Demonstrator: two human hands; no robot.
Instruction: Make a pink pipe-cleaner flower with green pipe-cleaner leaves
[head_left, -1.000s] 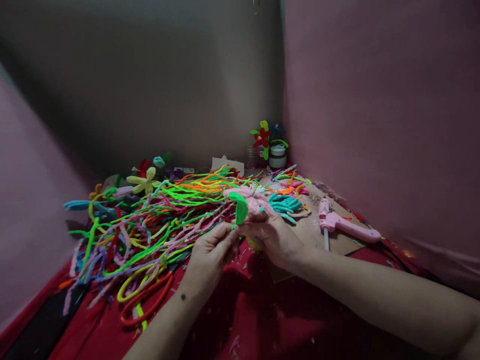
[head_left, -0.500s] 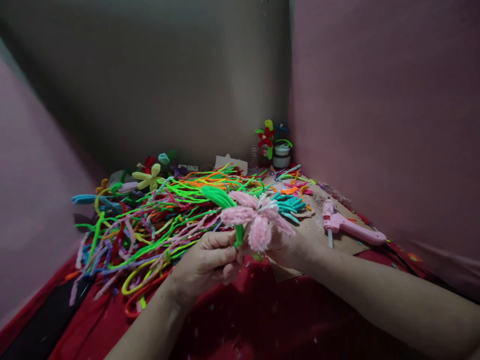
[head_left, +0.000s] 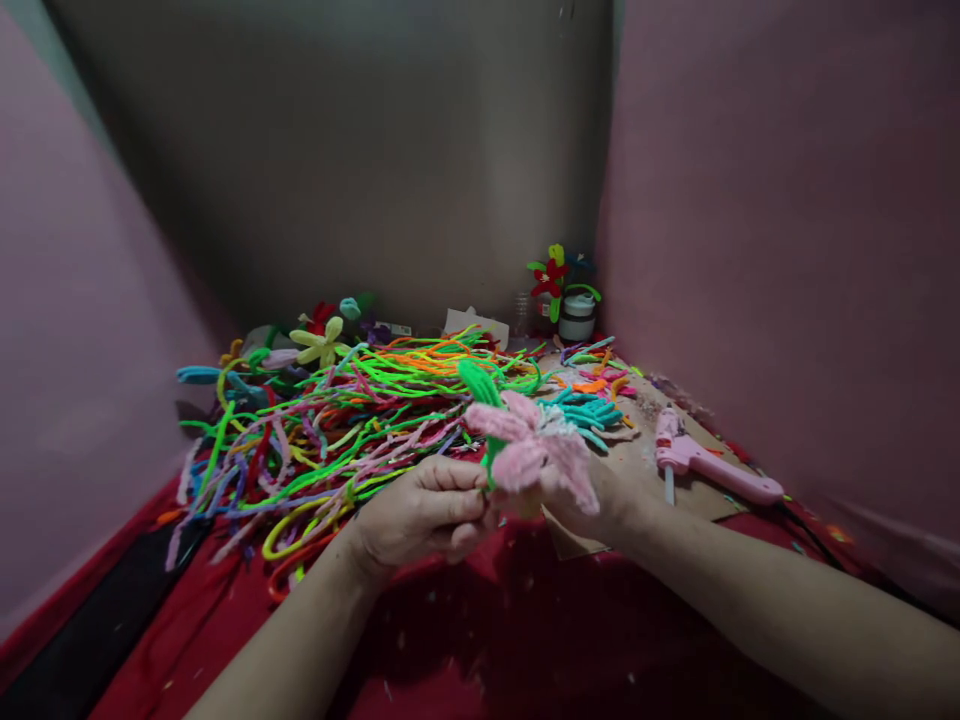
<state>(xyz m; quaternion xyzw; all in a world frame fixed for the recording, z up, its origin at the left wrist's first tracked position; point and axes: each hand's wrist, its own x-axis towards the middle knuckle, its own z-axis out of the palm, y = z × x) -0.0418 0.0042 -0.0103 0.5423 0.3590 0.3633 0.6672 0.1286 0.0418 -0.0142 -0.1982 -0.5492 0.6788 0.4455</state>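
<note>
A pink pipe cleaner flower [head_left: 525, 460] with fuzzy petals and a whitish centre is held up between my hands. A green pipe cleaner leaf [head_left: 478, 385] rises beside its petals on the left. My left hand [head_left: 429, 508] is closed, thumb and fingers pinching at the leaf's lower end. My right hand [head_left: 600, 495] is behind the flower and closed on it, the petals hiding most of its fingers. The stem is largely out of sight behind the hands and petals.
A big heap of colourful pipe cleaners [head_left: 360, 430] spreads to the left. A pink glue gun [head_left: 712, 470] rests on cardboard [head_left: 634, 460] at right, near teal pieces [head_left: 585, 412]. Finished flowers [head_left: 551, 278] and a lidded container [head_left: 577, 318] stand by the back wall. Red cloth [head_left: 480, 640] lies beneath.
The flower has turned and tilted, its petals now facing more to the right and down. The leaf has swung more upright. The whole scene sits slightly further right as the head view shifted.
</note>
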